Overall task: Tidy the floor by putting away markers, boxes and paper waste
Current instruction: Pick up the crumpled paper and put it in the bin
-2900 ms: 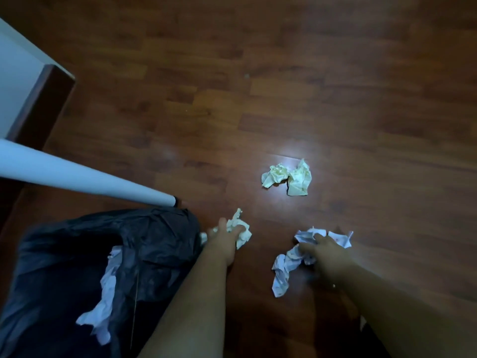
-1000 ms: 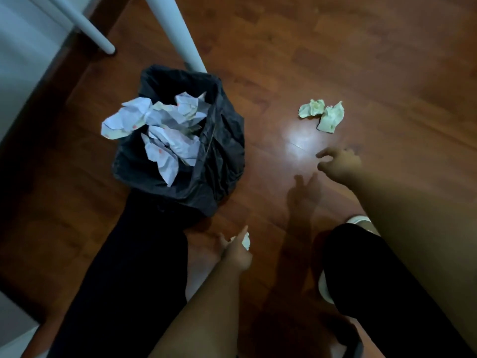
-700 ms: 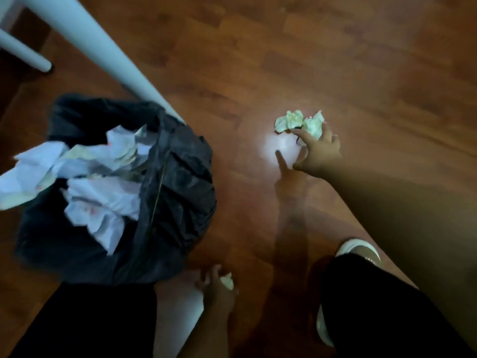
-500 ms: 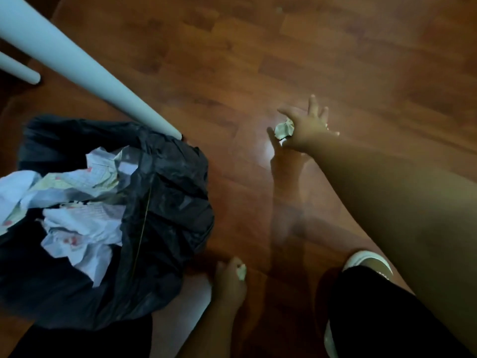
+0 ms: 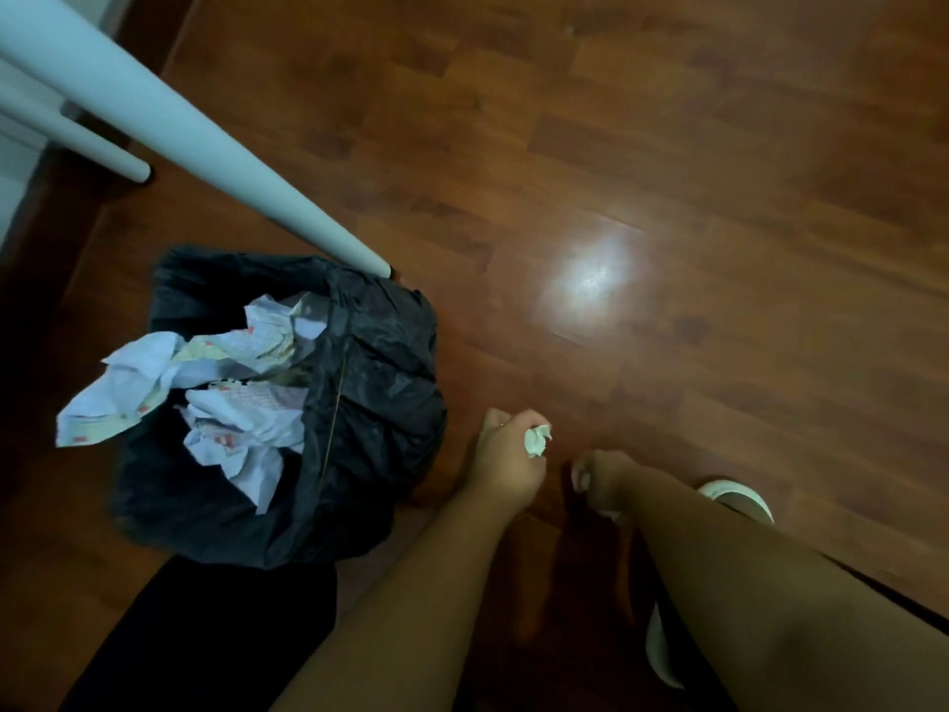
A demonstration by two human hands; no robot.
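A black bin bag (image 5: 380, 382) stands open on the wooden floor at the left, stuffed with crumpled white paper (image 5: 205, 393). Just right of it my left hand (image 5: 506, 465) is closed around a small crumpled paper ball (image 5: 536, 439), which pokes out between the fingers. Close beside it my right hand (image 5: 603, 480) is curled shut, with a bit of pale paper (image 5: 613, 515) showing under the palm. Both hands hover low over the floor.
A white furniture leg (image 5: 205, 151) slants down to the floor right behind the bag, and a second leg (image 5: 97, 149) stands farther left. My dark-trousered knee (image 5: 205, 634) is below the bag. A white slipper (image 5: 739, 501) shows at the right.
My right hand closed on the yellowish paper lumps out on the floor and drew back to beside my left hand. That patch of floor is now bare. My left hand lifted slightly, still holding its ball.
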